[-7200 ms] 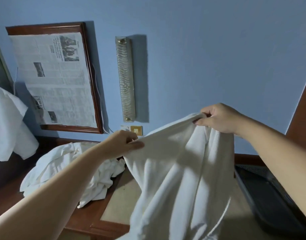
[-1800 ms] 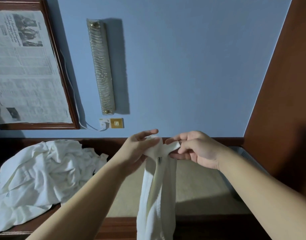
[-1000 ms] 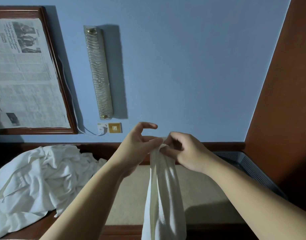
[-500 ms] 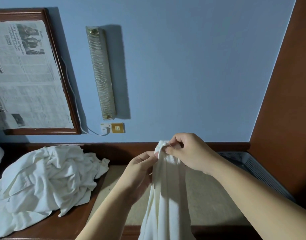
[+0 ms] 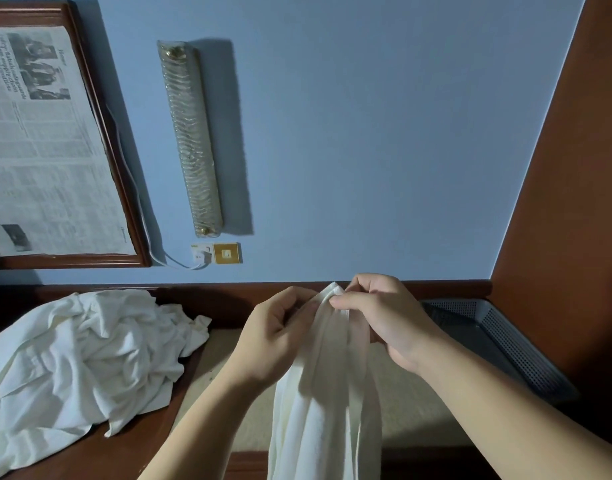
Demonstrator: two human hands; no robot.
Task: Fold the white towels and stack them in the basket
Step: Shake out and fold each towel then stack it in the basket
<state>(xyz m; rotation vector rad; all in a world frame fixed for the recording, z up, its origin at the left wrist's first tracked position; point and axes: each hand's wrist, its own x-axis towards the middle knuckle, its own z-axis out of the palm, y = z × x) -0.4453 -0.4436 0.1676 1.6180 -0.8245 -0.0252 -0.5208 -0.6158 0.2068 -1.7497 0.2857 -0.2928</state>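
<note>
A white towel [image 5: 327,403] hangs in a narrow bunch in front of me, above the desk. My right hand [image 5: 380,317] pinches its top corner between thumb and fingers. My left hand [image 5: 280,337] sits just left of it, fingers curled round the towel's upper edge. The towel's lower end runs out of the frame at the bottom. A grey perforated basket [image 5: 509,344] stands at the right end of the desk, partly behind my right arm.
A crumpled heap of white towels [image 5: 79,362] lies on the left of the wooden desk [image 5: 131,455], which has a beige inlay [image 5: 412,400]. On the blue wall hang a framed newspaper [image 5: 45,147], a glass lamp [image 5: 190,140] and a socket [image 5: 216,253]. A brown panel [image 5: 574,202] closes the right side.
My left hand has moved up along the towel to just below its top, close beside my right hand. The right hand keeps its pinch on the corner.
</note>
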